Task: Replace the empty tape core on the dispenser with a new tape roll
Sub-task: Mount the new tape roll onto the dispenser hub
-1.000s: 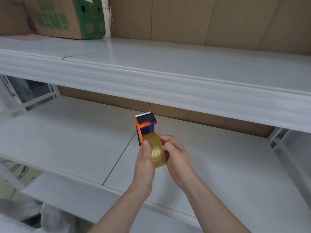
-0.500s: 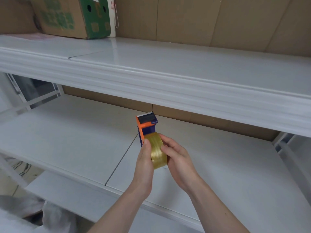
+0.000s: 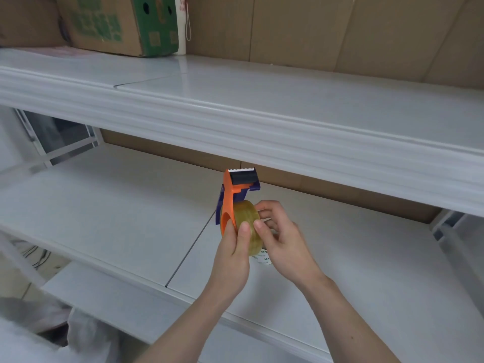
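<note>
An orange and blue tape dispenser [image 3: 231, 191] with a serrated blade on top is held upright above the lower shelf. A yellowish clear tape roll [image 3: 247, 218] sits on its hub. My left hand [image 3: 233, 247] grips the dispenser's orange side, its thumb pressed on the roll's face. My right hand [image 3: 281, 238] touches the roll from the right with its fingertips. A white printed piece, maybe a tape core [image 3: 263, 259], peeks out below the roll between my hands; I cannot tell what holds it.
The white lower shelf [image 3: 117, 210] has a seam running under the dispenser. A deep white upper shelf [image 3: 262, 111] overhangs just above the blade. A cardboard box with green print [image 3: 117, 22] stands at the upper shelf's back left. Cardboard lines the back wall.
The dispenser has turned so its orange side plate and blade show more. My right hand's fingers have shifted on the roll's right side, and the white printed piece now shows below.
</note>
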